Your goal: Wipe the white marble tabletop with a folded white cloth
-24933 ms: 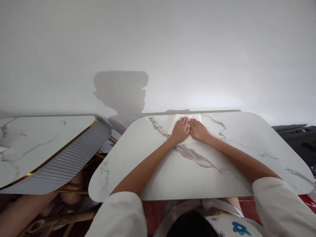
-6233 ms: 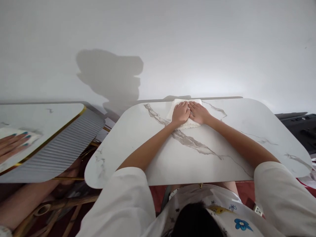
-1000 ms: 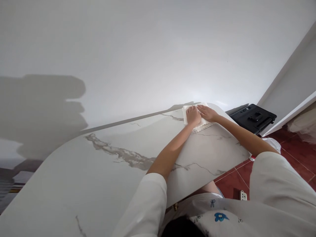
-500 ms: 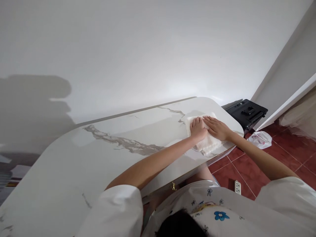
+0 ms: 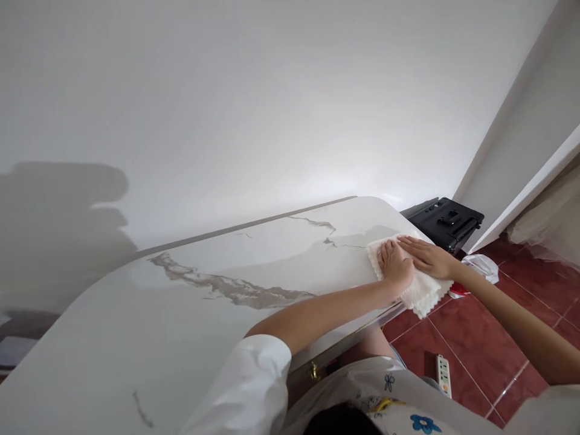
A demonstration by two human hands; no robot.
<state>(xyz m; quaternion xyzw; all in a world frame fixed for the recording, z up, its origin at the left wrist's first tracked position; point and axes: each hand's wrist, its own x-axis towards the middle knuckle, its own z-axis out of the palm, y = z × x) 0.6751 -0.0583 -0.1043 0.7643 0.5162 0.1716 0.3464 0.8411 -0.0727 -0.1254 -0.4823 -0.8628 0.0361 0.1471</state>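
Note:
A white cloth (image 5: 423, 294) with a scalloped edge lies at the right end of the white marble-patterned tabletop (image 5: 190, 338). Part of it hangs over the front right edge. My left hand (image 5: 396, 266) presses on the cloth with bent fingers, closed on it. Just beside it, my right hand (image 5: 428, 257) rests on the same cloth, fingers stretched out and flat. The two hands nearly touch at the fingers.
Beyond the right end of the table stands a black case (image 5: 446, 220). A plastic bag (image 5: 483, 266) and a power strip (image 5: 444, 374) lie on the red tiled floor (image 5: 480, 326). The white wall (image 5: 272, 109) runs behind the table. A brass knob (image 5: 315, 370) sits under the front edge.
Both hands have slid the cloth to the right and toward the front edge, where it now overhangs. The view has tilted slightly.

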